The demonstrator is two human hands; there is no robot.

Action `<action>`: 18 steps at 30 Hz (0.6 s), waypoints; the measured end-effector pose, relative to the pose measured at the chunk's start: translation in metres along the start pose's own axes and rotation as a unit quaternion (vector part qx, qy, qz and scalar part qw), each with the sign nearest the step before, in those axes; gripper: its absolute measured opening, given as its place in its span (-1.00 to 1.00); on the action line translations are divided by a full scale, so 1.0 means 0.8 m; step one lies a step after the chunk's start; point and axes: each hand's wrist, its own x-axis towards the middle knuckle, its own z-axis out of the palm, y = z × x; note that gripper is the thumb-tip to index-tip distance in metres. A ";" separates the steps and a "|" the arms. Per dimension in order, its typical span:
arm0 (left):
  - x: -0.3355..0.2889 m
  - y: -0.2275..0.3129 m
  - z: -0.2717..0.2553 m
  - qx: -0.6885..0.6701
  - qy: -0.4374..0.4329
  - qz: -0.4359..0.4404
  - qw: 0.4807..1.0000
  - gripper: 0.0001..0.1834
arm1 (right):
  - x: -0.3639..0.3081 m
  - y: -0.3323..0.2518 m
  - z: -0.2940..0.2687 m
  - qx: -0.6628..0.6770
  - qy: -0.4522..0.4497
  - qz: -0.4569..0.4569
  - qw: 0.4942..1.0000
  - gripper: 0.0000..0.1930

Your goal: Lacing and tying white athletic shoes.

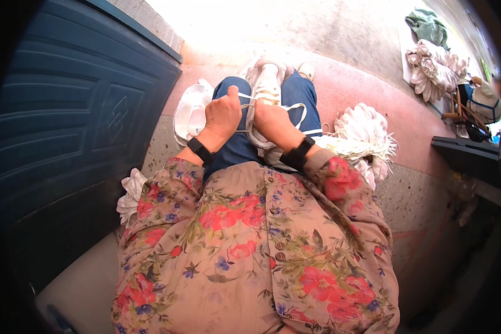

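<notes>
Between denim knees (301, 101), I log white bundle (267, 82) just beyond fingers; left hand (223, 116) and right hand (273, 121) curled tight, gripping white strip (247, 97) between them.

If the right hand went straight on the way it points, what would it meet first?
Probably the white shoe between the jeans-clad knees, perhaps brushing the white lace first; depth is unclear, so the right hand might pass above both.
</notes>
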 end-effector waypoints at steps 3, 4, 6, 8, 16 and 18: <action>0.005 -0.001 -0.005 -0.050 0.014 -0.052 0.997 -0.87 | 0.001 -0.010 -0.081 0.457 -0.228 0.190 0.838 -0.83; 0.007 -0.001 -0.005 -0.081 0.005 -0.073 0.994 -0.86 | -0.005 -0.008 -0.120 0.600 -0.164 0.133 0.772 -0.80; 0.003 -0.001 0.001 -0.112 -0.007 -0.101 0.989 -0.84 | -0.013 -0.019 -0.189 0.781 -0.056 -0.002 0.622 -0.85; 0.008 -0.001 0.010 -0.177 -0.081 -0.027 0.981 -0.85 | -0.018 -0.035 -0.235 0.785 -0.016 -0.103 0.611 -0.84; 0.097 0.022 -0.051 -0.450 -0.338 0.084 0.822 -0.61 | -0.020 -0.051 -0.248 0.746 -0.003 -0.174 0.642 -0.85; 0.099 0.036 -0.058 -0.524 -0.379 0.051 0.761 -0.56 | -0.010 -0.040 -0.245 0.765 -0.053 -0.194 0.611 -0.84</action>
